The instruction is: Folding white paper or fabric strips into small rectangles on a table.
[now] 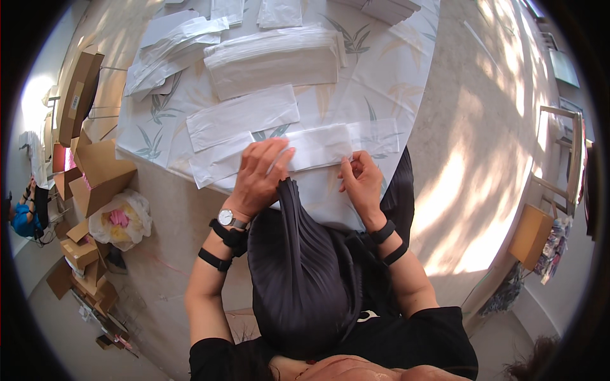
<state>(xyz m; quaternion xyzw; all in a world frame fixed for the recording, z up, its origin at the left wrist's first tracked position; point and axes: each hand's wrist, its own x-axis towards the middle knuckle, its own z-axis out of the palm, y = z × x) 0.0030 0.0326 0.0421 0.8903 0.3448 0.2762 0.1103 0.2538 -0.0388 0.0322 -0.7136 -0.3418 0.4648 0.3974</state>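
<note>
A long white folded packet [321, 145] lies along the near edge of the table, between my hands. Its right end meets a clear plastic sleeve [381, 134]. My left hand [259, 174] is over the packet's left part, with its fingers bent and closed at the edge. My right hand [362, 184] pinches the near edge by the sleeve. Under and left of my left hand lies another white strip [219, 162]. Just beyond is a loose white packet [241, 117]. How much the left fingers grip is partly hidden.
A thick stack of white packets [273, 63] stands farther back, with a fanned pile [171, 57] to its left. The patterned tablecloth [381, 76] covers the table. Cardboard boxes [101, 171] and a plastic bag [121, 222] stand left; a wooden chair [562, 152] is at right.
</note>
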